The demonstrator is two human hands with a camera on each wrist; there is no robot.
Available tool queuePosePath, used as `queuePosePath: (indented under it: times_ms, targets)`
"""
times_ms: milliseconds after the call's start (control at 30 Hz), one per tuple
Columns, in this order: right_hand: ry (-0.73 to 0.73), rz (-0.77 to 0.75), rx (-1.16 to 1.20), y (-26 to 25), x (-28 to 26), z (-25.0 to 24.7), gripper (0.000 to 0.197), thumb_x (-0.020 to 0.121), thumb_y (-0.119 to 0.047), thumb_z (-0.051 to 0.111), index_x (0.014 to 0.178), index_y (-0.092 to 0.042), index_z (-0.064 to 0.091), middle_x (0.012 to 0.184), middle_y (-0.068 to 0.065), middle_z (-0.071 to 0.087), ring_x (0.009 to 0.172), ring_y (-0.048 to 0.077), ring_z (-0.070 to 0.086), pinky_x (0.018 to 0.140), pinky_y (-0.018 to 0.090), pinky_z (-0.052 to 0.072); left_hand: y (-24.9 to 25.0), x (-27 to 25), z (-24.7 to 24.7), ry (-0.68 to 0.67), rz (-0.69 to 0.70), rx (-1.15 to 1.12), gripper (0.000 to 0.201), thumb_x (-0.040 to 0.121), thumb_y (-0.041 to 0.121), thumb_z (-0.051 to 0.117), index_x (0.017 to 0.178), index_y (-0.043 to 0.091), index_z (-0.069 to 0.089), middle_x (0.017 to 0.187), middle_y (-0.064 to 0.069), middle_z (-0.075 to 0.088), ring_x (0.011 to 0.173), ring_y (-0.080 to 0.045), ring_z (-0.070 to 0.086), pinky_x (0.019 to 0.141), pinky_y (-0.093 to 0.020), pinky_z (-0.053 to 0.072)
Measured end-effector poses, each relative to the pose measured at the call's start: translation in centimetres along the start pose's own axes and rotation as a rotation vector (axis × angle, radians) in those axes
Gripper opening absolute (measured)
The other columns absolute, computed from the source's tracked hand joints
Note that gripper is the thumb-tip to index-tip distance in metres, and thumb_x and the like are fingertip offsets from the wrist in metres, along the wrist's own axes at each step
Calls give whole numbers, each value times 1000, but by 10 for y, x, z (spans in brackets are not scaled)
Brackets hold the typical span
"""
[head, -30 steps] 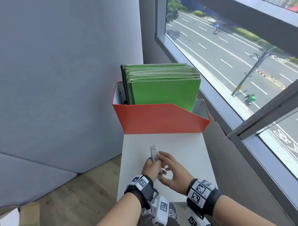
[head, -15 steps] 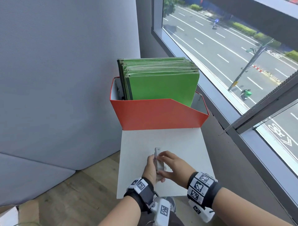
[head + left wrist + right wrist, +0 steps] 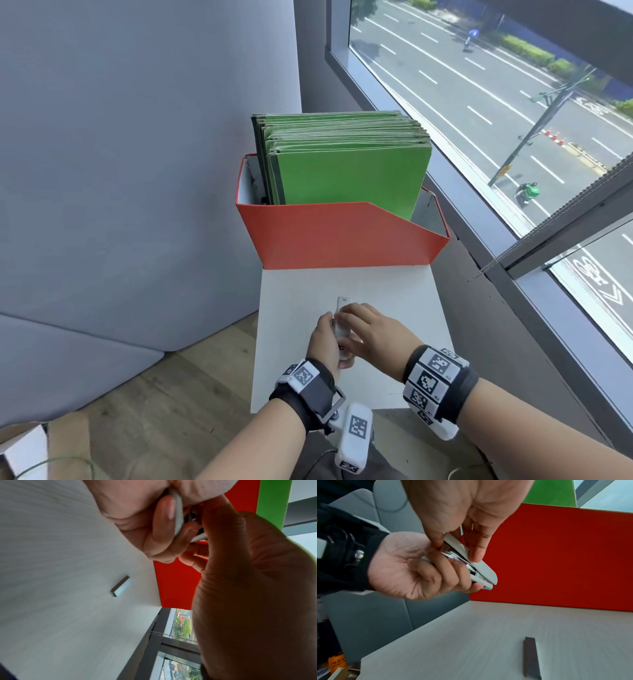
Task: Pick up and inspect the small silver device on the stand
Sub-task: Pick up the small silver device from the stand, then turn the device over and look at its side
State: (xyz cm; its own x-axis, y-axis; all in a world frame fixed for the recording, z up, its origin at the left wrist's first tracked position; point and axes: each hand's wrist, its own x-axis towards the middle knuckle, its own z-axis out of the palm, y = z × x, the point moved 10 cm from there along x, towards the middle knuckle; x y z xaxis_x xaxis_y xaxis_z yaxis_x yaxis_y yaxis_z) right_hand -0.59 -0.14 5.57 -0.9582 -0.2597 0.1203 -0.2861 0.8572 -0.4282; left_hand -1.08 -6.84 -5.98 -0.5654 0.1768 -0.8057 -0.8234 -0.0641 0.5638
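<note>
The small silver device (image 3: 342, 306), a stapler (image 3: 482, 570), is held just above the white stand (image 3: 394, 301). My left hand (image 3: 323, 341) grips its lower body from beneath, fingers curled round it (image 3: 436, 573). My right hand (image 3: 373, 329) pinches the top cover between thumb and fingers (image 3: 476, 550). In the left wrist view the stapler (image 3: 178, 513) shows edge-on between the left hand (image 3: 137, 507) and the right hand (image 3: 248, 588). Its metal inner channel shows between cover and base.
A strip of staples (image 3: 530, 655) lies loose on the stand (image 3: 121, 586). A red file box (image 3: 342, 236) with several green folders (image 3: 349, 171) fills the stand's far end. A grey partition (image 3: 137, 137) stands left, a window (image 3: 479, 102) right, wood floor below.
My right hand has gone from spread fingers beside the device to pinching its top cover. The device has turned more edge-on in my left hand's grip.
</note>
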Motion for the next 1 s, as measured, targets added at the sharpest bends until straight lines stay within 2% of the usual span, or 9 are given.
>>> queuePosePath:
  times_ms: [100,267,367,467,567,700,833,933,1000]
  targets:
    - [11,-30,-38,1,4,-5,34,93,-39,38,114,-15,50,107,7,60,89,24,61,53,36,58,11,-4,5,-17,49,20,26,89,18,37,68,15,51,33,7,39,28,-10,31,38,-13,19]
    - [-15,-40,-37,2,8,-11,36,88,-19,56,122,-16,45,111,12,56,85,26,62,52,38,58,18,-6,19,-109,37,33,23,90,21,40,69,17,50,39,5,33,30,-11,24,36,-11,17]
    - [102,123,200,31,22,-42,35,95,-35,33,114,-11,49,103,11,57,80,30,60,67,44,54,0,-13,23,-178,-26,73,17,83,17,33,71,17,43,44,-2,39,27,-12,23,36,-10,14]
    - [72,155,218,47,36,-56,30,98,-30,32,106,-10,53,94,9,62,79,27,59,73,41,51,-13,-22,23,-217,-40,67,14,82,18,34,73,17,45,43,-1,41,27,-11,24,36,-10,14]
    - [68,245,319,62,42,-57,26,98,-24,36,100,-7,55,74,3,58,67,24,55,67,37,49,-16,-25,23,-238,-33,66,19,89,27,33,82,15,46,44,0,41,27,-11,25,34,-10,16]
    - [82,421,429,91,47,-50,35,99,-29,32,86,-5,54,60,2,58,55,23,57,65,43,53,-13,-28,18,-259,38,85,40,95,51,35,93,13,48,46,0,41,29,-9,26,35,-11,16]
    - [85,614,567,123,46,-26,46,99,-35,29,87,0,56,56,6,59,48,22,54,65,44,53,-11,-40,18,-312,92,100,35,96,46,40,96,12,50,49,-1,40,30,-10,27,35,-12,17]
    - [54,788,746,147,37,9,54,99,-38,30,92,6,61,52,7,58,41,18,51,55,33,50,-6,-48,19,-357,137,114,37,96,44,39,104,10,50,50,-2,39,31,-11,29,35,-14,20]
    - [83,863,934,155,31,32,54,99,-36,34,90,7,64,52,9,55,41,22,48,52,36,44,-4,-50,20,-368,155,134,41,97,42,37,109,5,48,50,-2,40,31,-11,30,34,-14,22]
